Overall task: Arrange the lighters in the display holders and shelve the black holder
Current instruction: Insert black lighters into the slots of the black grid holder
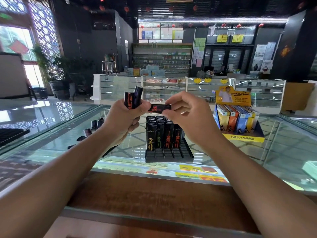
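Lighter (160, 108) in right hand (190, 115), lighters (133, 98) in left hand (125, 117).

Lighter tray (169, 156) centre on counter (283, 148), second display (243, 137) right, loose lighters (96, 125) left

Daylight enters a lattice window (43, 28) at left (potted plants (56, 71) beneath), while glass showcases (120, 87) and stocked shelves (162, 59) line the dark back wall (85, 42).

- Hands: 2 – left hand (123, 117), right hand (188, 114).
- Held lighters (133, 100): 3.
- Holders: 2 – black holder (169, 156) centre, yellow holder (243, 137) right.
- Loose lighters (87, 132), left: at least 4.
- Front-row lighters (169, 136), black holder: 4.
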The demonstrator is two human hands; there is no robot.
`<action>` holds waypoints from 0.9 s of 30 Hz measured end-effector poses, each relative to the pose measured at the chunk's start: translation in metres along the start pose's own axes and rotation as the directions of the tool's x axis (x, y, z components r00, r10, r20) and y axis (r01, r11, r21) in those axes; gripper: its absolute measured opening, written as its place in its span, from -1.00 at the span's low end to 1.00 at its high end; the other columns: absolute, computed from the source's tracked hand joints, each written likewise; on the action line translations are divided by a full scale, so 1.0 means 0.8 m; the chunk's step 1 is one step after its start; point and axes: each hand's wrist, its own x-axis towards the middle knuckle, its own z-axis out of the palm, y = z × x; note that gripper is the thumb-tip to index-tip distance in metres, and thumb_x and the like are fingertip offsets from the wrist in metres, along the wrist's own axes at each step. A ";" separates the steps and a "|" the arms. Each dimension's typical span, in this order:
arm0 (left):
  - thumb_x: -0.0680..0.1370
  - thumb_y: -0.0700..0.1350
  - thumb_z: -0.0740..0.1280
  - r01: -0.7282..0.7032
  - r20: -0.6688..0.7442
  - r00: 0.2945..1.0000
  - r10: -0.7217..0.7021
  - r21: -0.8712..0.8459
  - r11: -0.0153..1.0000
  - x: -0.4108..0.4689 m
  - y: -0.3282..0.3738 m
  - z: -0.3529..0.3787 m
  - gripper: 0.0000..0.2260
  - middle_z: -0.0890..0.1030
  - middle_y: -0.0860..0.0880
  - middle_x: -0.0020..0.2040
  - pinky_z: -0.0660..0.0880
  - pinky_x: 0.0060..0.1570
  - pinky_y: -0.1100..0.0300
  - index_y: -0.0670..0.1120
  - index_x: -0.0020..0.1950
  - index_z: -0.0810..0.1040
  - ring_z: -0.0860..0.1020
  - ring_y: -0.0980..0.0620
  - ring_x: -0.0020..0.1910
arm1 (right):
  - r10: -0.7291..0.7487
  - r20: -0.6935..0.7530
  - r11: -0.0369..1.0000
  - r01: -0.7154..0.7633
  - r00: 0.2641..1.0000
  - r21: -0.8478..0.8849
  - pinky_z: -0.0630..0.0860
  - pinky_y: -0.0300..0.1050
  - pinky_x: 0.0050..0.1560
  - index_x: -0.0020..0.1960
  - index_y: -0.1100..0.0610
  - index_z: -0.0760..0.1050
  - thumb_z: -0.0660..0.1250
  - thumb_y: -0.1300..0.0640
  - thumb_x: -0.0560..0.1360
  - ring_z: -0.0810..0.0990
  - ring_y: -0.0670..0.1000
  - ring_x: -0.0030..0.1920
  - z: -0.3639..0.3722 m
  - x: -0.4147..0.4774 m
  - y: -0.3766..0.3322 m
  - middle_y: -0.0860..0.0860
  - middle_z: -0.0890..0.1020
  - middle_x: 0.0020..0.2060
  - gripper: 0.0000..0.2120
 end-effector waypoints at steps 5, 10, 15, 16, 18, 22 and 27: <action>0.58 0.02 0.40 -0.004 0.025 1.000 0.005 -0.041 0.999 0.003 -0.001 -0.002 -0.68 0.51 -0.07 -0.33 0.24 -0.64 0.32 -0.25 0.07 0.57 0.27 0.13 -0.55 | -0.086 -0.061 0.992 0.091 0.994 0.085 0.71 -0.01 -0.01 0.09 -0.06 0.71 0.47 0.26 0.58 0.71 -0.07 -0.11 -0.018 0.008 -0.002 -0.13 0.75 -0.11 -0.77; 0.69 0.04 0.28 0.059 0.027 0.998 -0.058 -0.049 0.997 0.008 -0.009 -0.008 -0.67 0.49 0.01 -0.26 0.23 -0.61 0.32 -0.17 0.29 0.61 0.32 0.13 -0.44 | -0.025 0.307 0.972 0.095 0.952 -0.216 0.58 -0.21 -0.04 0.07 -0.09 0.75 0.50 0.19 0.56 0.65 -0.11 -0.09 -0.046 0.010 0.008 -0.19 0.72 -0.05 -0.80; 0.72 -0.17 0.22 0.135 0.018 0.991 -0.134 -0.116 0.984 0.008 -0.009 -0.004 -0.70 0.54 -0.04 -0.25 0.21 -0.63 0.32 -0.24 0.42 0.50 0.37 0.10 -0.43 | -0.002 0.394 0.942 0.134 0.919 -0.308 0.49 -0.22 0.02 0.10 -0.10 0.75 0.54 0.13 0.54 0.60 -0.22 -0.07 -0.038 0.010 0.004 -0.19 0.68 0.01 -0.82; 0.71 -0.20 0.22 0.135 0.011 0.991 -0.135 -0.125 0.983 0.008 -0.008 -0.004 -0.71 0.55 -0.06 -0.23 0.20 -0.63 0.32 -0.24 0.41 0.50 0.39 0.09 -0.42 | -0.004 0.396 0.940 0.138 0.918 -0.310 0.45 -0.27 0.00 0.10 -0.09 0.75 0.54 0.12 0.54 0.59 -0.25 -0.07 -0.037 0.010 0.003 -0.18 0.68 0.01 -0.82; 0.70 -0.26 0.22 0.117 -0.008 0.993 -0.119 -0.139 0.983 0.007 -0.006 -0.003 -0.74 0.60 -0.10 -0.20 0.17 -0.59 0.31 -0.21 0.38 0.52 0.42 0.06 -0.39 | -0.002 0.390 0.944 0.131 0.921 -0.304 0.44 -0.37 -0.07 0.08 -0.07 0.75 0.56 0.12 0.52 0.61 -0.24 -0.08 -0.037 0.010 0.004 -0.16 0.70 -0.01 -0.83; 0.70 -0.25 0.24 0.080 -0.018 0.997 -0.081 -0.054 0.995 0.004 -0.003 -0.002 -0.80 0.68 -0.17 -0.07 0.15 -0.50 0.24 -0.09 0.30 0.54 0.47 0.03 -0.34 | 0.011 0.386 0.957 0.102 0.923 -0.271 0.48 -0.37 -0.09 0.07 -0.05 0.76 0.57 0.15 0.51 0.64 -0.17 -0.08 -0.037 0.008 0.004 -0.17 0.69 -0.04 -0.83; 0.70 -0.16 0.29 0.040 0.016 0.999 -0.041 0.026 0.999 0.005 -0.003 -0.005 -0.89 0.71 -0.22 0.02 0.13 -0.56 0.27 -0.16 0.15 0.55 0.40 0.04 -0.48 | 0.039 0.388 0.939 0.098 0.921 -0.329 0.49 -0.14 0.04 0.07 -0.11 0.76 0.54 0.08 0.53 0.60 -0.16 0.00 -0.038 0.008 0.002 -0.20 0.64 -0.02 -0.85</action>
